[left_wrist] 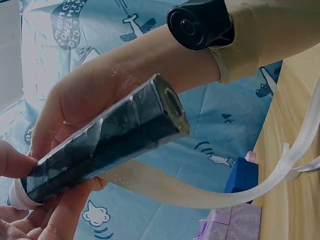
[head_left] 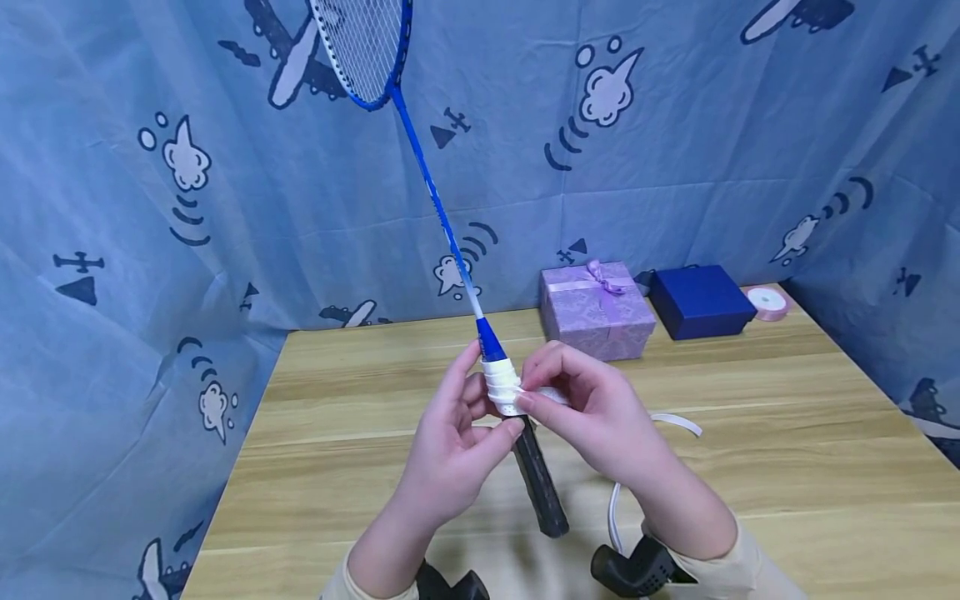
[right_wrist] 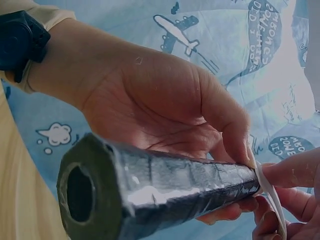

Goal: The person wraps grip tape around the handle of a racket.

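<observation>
A blue badminton racket (head_left: 427,175) stands tilted in the head view, its strung head up at the top left and its black handle (head_left: 540,483) pointing down towards me. White perforated grip tape (head_left: 501,385) wraps the handle's upper part in several turns. My left hand (head_left: 453,450) holds the handle from the left, thumb just under the wrapped turns. Opposite it, my right hand (head_left: 592,408) pinches the tape between thumb and index finger at the wrap's right side. The left wrist view shows a loose tape length (left_wrist: 200,197) curving away from the handle.
A lilac gift box (head_left: 600,329) with a ribbon bow stands at the table's back, beside a dark blue box (head_left: 701,302) and a ribbon roll (head_left: 768,302). The wooden table (head_left: 352,433) meets a blue printed curtain (head_left: 487,200). The loose tape trails near my right forearm.
</observation>
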The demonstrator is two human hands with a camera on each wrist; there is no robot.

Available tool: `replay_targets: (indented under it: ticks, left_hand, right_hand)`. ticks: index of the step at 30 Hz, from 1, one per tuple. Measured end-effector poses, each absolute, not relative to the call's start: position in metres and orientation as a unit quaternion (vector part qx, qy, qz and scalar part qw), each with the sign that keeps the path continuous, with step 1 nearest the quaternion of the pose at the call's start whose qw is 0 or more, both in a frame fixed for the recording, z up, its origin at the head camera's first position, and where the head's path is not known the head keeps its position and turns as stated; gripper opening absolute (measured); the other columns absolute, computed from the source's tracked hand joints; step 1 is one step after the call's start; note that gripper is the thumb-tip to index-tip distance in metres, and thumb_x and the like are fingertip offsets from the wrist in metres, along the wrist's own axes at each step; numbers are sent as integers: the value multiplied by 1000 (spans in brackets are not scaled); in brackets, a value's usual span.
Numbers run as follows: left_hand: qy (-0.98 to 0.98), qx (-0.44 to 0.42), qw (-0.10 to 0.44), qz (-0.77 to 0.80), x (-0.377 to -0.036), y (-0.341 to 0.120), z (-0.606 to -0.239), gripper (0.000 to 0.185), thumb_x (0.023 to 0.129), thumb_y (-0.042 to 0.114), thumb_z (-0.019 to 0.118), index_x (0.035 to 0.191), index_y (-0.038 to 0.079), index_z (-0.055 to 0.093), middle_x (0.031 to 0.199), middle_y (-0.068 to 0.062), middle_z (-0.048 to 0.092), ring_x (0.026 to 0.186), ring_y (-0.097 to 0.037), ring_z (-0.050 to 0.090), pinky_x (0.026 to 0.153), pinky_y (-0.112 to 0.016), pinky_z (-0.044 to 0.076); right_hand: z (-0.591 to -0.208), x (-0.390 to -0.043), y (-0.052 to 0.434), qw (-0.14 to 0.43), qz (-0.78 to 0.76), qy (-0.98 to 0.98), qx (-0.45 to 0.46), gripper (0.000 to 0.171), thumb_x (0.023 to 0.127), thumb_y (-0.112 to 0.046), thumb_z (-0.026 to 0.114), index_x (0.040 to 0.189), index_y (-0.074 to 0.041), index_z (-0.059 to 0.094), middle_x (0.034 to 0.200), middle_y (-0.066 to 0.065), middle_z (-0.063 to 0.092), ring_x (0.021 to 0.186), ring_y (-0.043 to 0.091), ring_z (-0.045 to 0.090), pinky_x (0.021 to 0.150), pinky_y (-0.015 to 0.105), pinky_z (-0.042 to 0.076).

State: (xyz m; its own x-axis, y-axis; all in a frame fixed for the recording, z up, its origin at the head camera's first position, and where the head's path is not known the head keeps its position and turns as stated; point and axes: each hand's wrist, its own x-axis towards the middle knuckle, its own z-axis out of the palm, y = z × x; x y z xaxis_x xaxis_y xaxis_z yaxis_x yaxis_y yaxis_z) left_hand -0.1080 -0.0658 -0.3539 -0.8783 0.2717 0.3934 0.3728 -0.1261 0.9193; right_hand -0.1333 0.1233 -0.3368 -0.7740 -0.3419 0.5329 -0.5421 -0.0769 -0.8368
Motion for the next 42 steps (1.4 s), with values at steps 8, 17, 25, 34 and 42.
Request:
replay_targets:
  ticks: [8,17,25,34,42]
  left_hand:
    - [-657,-250,34,-710,-109,-65,-353,82,92,-10,64,162,10,26,127,-24,66,99,-19,66,75,-27,63]
    - [-651,-256,15,-715,-110,-66,-352,82,92,-10,63,162,11,28,127,-25,66,98,-19,66,76,-29,64]
    - [-626,-286,-5,-725,-111,-69,-355,82,92,-13,61,163,9,26,133,-30,62,104,-19,67,83,-33,64]
    - [-602,-304,-24,-738,-113,-70,-357,85,91,-15,59,164,7,22,133,-36,58,103,-17,66,83,-27,63]
    - [-594,-312,-16,-741,-113,-70,-357,83,90,-16,60,163,5,24,133,-38,57,102,-18,66,81,-27,63]
  right_hand:
    - [-335,-131,124,98,649,-692,302,19,88,13,71,100,0,64,101,10,64,89,15,64,78,21,57]
    - [-334,-131,126,132,665,-655,334,26,85,21,68,99,0,64,99,11,62,88,15,62,75,19,55]
    - [-336,-134,127,106,663,-659,339,24,86,19,69,102,2,62,100,9,62,87,14,62,77,21,56]
    - [-332,-130,131,123,648,-651,376,26,85,22,68,101,3,60,98,11,61,92,16,60,76,20,55]
    - [-333,-132,130,86,646,-679,339,20,90,16,67,102,1,60,100,8,61,88,16,60,75,22,56]
